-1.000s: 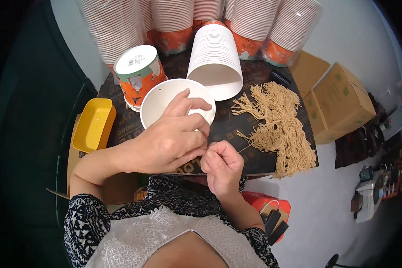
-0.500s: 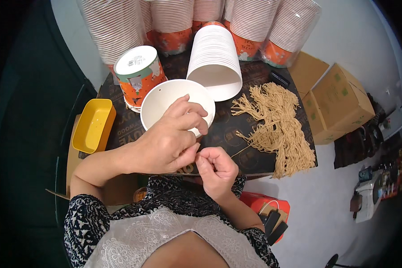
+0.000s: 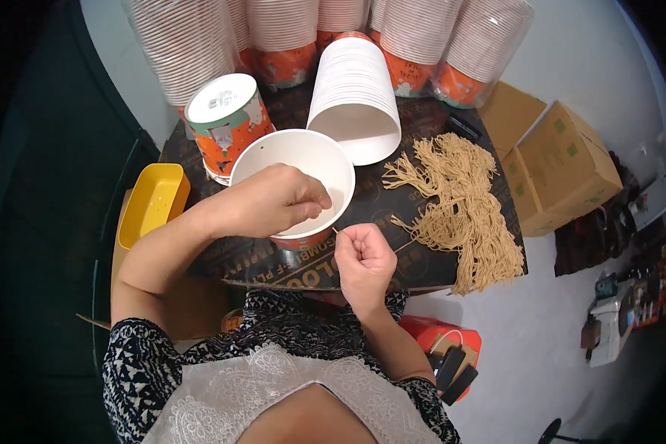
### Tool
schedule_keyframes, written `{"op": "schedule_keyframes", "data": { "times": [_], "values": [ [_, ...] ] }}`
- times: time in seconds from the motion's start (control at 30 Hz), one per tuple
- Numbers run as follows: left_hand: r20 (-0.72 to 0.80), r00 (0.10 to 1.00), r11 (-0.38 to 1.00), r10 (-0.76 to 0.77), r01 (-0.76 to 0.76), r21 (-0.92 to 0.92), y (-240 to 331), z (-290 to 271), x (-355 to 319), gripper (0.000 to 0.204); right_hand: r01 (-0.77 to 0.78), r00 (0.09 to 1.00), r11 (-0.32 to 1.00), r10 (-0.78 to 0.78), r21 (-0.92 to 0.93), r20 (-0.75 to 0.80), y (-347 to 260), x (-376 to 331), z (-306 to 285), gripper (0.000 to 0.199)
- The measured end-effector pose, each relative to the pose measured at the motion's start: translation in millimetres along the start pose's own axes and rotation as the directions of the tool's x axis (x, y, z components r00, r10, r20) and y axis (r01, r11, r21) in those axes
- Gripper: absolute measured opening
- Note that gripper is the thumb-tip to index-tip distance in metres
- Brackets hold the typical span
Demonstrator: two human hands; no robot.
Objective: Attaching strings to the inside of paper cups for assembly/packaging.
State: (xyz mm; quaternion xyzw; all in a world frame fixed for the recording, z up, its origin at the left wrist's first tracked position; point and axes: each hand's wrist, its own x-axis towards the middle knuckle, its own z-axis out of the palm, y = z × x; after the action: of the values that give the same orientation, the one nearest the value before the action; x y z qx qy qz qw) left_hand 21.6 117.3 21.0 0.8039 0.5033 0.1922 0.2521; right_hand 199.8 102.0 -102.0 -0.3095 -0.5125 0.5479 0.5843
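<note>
An upright paper bucket (image 3: 248, 159) with a white inside and an orange outside stands before me. A small dark hole shows near its far left rim. My left hand (image 3: 274, 200) reaches over the near left rim into its mouth. Those fingers are curled together, and what they hold, if anything, is hidden. Just outside the bucket's near right side, my right hand (image 3: 365, 259) is closed on a thin tan cord (image 3: 337, 231), whose short tip sticks up toward the bucket wall. Right of that hand, a strand runs toward a heap of tan cords (image 3: 462, 211).
An upside-down orange bucket (image 3: 233, 129) stands behind left; a nested stack of white-lined buckets (image 3: 354, 96) lies on its side. Bagged bucket stacks (image 3: 285, 29) line the back. A yellow tray (image 3: 152, 203) holds tiny pieces at left. Cardboard boxes (image 3: 562, 159) stand right.
My left hand has moved away from my right fingertips and up into the bucket's mouth, its fingers curling in. My right hand has shifted slightly up and right, and the cord tip now shows.
</note>
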Motion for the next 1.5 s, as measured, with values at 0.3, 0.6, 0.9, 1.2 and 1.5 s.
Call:
{"op": "schedule_keyframes", "data": {
  "times": [0.3,0.6,0.9,1.2,1.5],
  "values": [
    [0.160,0.983,0.994,-0.088,0.096,-0.046,4.9,-4.5,5.3,0.023,0.034,0.999,0.997,-0.034,-0.073,-0.004,0.0,2.8,5.9,0.010],
    [0.179,0.983,0.994,-0.026,0.045,-0.099,-1.4,0.5,8.4,0.022,0.095,0.995,0.992,-0.092,-0.082,0.029,4.2,5.1,8.6,0.008],
    [0.223,0.975,0.980,-0.027,0.069,-0.185,-14.1,9.8,14.1,0.010,0.119,0.993,0.986,-0.118,-0.120,0.019,11.0,3.5,5.4,0.008],
    [0.076,0.985,0.984,-0.153,0.158,-0.075,-7.7,2.7,4.3,0.015,-0.010,0.996,0.984,0.025,-0.179,0.081,3.3,2.5,-9.5,0.008],
    [-0.156,0.978,0.752,-0.139,0.002,-0.660,-6.2,23.8,1.3,0.009,0.128,0.979,0.954,-0.079,-0.269,0.186,0.5,7.2,-7.5,0.007]
  ]
}}
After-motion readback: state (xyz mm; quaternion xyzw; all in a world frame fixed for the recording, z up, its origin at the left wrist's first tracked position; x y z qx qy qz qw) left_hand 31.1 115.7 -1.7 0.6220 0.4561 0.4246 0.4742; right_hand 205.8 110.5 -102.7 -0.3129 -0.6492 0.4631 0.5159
